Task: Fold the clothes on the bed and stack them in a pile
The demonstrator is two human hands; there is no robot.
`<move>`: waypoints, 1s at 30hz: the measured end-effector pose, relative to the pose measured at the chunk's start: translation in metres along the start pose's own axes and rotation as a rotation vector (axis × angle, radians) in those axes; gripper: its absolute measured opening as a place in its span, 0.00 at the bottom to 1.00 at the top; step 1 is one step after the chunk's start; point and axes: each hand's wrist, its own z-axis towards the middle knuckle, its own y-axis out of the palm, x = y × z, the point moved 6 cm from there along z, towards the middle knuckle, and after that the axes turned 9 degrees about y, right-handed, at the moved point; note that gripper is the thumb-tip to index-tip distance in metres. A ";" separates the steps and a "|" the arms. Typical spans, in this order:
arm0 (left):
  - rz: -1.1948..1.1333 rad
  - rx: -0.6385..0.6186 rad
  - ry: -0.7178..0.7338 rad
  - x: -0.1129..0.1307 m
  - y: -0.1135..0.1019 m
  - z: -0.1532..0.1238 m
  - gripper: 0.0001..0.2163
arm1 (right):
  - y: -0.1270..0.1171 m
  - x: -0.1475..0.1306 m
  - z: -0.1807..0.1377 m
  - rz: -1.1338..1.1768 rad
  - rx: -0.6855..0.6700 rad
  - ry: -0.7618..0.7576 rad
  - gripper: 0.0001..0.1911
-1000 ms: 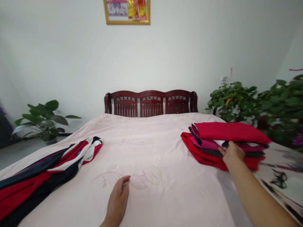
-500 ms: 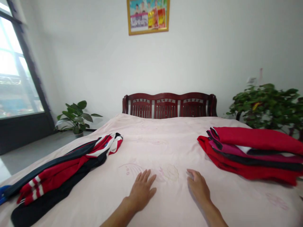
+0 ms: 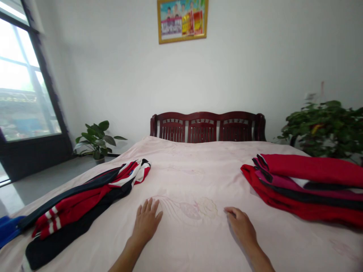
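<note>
My left hand (image 3: 146, 223) lies flat on the pale pink bed sheet (image 3: 181, 241), palm down, with its fingers stretched out and slightly apart. To its right is the sheet's printed flower pattern (image 3: 208, 207). My right hand (image 3: 242, 226) rests on the sheet on the other side of that flower, fingers curled in and pressed together; whether anything is pinched in them is hidden. Beyond the left hand lies a long bundle of navy, red and white clothes (image 3: 82, 204). A folded stack of red, magenta and black clothes (image 3: 309, 189) sits to the right.
A blue cloth (image 3: 10, 228) shows at the left edge. Behind the bed stands a dark red wooden headrest (image 3: 202, 126). Potted plants, one on the left (image 3: 99, 138) and one on the right (image 3: 326, 128), flank it. A framed picture (image 3: 183, 22) hangs on the wall.
My left hand has slid left across the sheet, away from the flower pattern. The right hand stays in place with its fingers more curled. The view has turned slightly left.
</note>
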 end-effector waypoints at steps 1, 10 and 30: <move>0.002 -0.002 0.001 0.000 0.000 0.000 0.25 | 0.000 0.000 0.000 0.001 -0.004 -0.002 0.20; -0.002 0.024 0.006 -0.005 0.004 0.002 0.24 | 0.002 0.002 0.003 0.041 -0.012 -0.004 0.19; -0.029 0.052 0.015 -0.009 0.007 0.001 0.22 | 0.003 0.000 0.002 0.019 -0.016 -0.006 0.19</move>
